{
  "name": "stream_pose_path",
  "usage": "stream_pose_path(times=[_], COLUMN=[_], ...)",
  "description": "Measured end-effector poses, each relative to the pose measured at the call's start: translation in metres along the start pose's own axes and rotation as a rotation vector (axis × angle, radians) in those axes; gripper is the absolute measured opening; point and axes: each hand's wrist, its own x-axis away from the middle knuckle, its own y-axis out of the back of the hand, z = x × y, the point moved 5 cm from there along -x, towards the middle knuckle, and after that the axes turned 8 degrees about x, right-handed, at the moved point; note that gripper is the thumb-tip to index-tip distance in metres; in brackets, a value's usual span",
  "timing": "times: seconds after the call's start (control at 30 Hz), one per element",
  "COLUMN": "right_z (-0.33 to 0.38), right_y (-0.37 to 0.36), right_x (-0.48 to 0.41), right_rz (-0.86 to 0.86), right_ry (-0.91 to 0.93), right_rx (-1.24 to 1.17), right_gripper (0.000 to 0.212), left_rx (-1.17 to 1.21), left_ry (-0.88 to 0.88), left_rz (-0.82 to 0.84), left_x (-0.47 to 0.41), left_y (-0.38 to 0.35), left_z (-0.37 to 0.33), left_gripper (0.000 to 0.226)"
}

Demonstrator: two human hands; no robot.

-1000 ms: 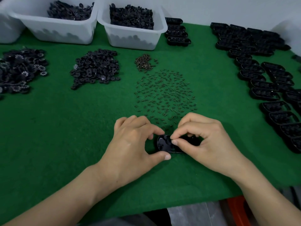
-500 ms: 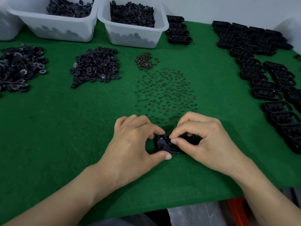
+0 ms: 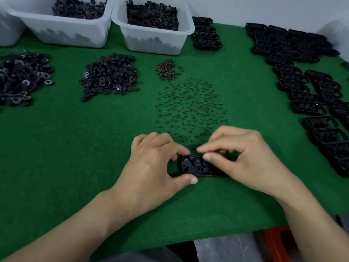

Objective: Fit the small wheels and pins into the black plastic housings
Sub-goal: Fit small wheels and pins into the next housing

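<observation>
A black oval plastic housing (image 3: 194, 166) lies on the green felt near the front edge, open side up, with small round parts inside. My left hand (image 3: 151, 167) grips its left end between forefinger and thumb. My right hand (image 3: 245, 159) covers its right half, thumb and forefinger pinched together over the housing's middle; what they pinch is too small to see. Loose small pins (image 3: 190, 108) are scattered just behind the hands. A heap of small black wheels (image 3: 110, 74) lies at the back left.
Two white tubs (image 3: 154, 42) of black parts stand at the back. Another heap of toothed wheels (image 3: 20, 78) lies far left, a small pile of screws (image 3: 167, 69) mid-back. Rows of black housings (image 3: 309, 95) fill the right side, a few more (image 3: 206, 35) beside the tubs.
The right hand's fingers have shifted slightly over the housing's middle. The left hand keeps its grip, and the housing stays in place.
</observation>
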Motion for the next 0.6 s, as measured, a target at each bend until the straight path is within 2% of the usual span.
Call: stream_pose_path(times=[0.13, 0.6], right_z=[-0.020, -0.016], right_y=[0.014, -0.003], right_x=[-0.009, -0.030], right_rz=[-0.109, 0.098], right_ry=[-0.115, -0.062], right_rx=[0.108, 0.268], right_gripper=[0.014, 0.006], left_rx=[-0.002, 0.010], left_ry=[0.000, 0.002], left_rz=[-0.006, 0.006], left_x=[-0.001, 0.000], left_y=[0.000, 0.000], left_z=[0.001, 0.000], left_gripper=[0.045, 0.045])
